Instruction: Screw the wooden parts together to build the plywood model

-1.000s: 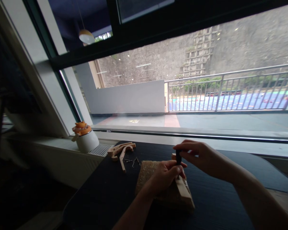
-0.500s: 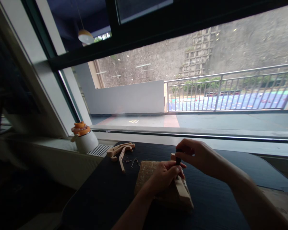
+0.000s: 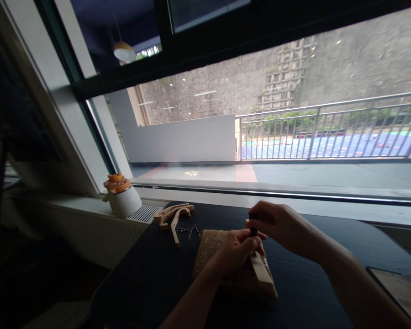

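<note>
My right hand (image 3: 272, 217) is closed over the top of a black-handled screwdriver (image 3: 254, 231), which stands nearly upright. My left hand (image 3: 238, 246) is closed around its lower part, with thumb and fingertips close to the wood; what exactly the fingertips pinch is partly hidden. The tool's tip points down at a pale wooden piece (image 3: 262, 273), whose middle lies under my left fingers. That piece rests along the right side of a rough brown block (image 3: 208, 242), and my left hand lies over the block.
Curved wooden parts (image 3: 176, 224) and several small screws (image 3: 192, 231) lie on the dark table (image 3: 140, 274), left of the block. A white jug with an orange lid (image 3: 125, 201) stands on the sill. A flat dark-edged object (image 3: 393, 288) is at the right, beside my forearm. Beyond is a window.
My right hand has shifted slightly and its fingers have turned a little on the screwdriver handle. My left hand and the wooden piece stay in place. The view has moved slightly.
</note>
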The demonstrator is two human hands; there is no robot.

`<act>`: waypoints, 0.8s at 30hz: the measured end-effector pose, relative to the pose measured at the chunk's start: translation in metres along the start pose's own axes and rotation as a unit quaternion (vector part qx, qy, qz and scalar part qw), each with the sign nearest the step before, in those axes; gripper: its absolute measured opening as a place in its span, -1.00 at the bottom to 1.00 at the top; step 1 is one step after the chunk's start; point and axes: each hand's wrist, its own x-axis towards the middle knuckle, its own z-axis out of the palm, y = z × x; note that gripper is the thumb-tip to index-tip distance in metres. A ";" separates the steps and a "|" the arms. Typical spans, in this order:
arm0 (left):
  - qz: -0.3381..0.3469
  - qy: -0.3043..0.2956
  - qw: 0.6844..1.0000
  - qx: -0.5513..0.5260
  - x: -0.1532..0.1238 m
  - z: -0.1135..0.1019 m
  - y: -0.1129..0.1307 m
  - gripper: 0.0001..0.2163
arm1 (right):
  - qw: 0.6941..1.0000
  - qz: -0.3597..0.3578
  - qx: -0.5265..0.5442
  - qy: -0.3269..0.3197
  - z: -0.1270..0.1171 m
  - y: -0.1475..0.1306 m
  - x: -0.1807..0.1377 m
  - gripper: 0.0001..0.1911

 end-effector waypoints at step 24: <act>-0.012 -0.007 1.000 0.016 0.002 -0.001 -0.007 -0.69 | 0.999 0.011 0.038 0.004 -0.003 0.010 -0.002 -0.83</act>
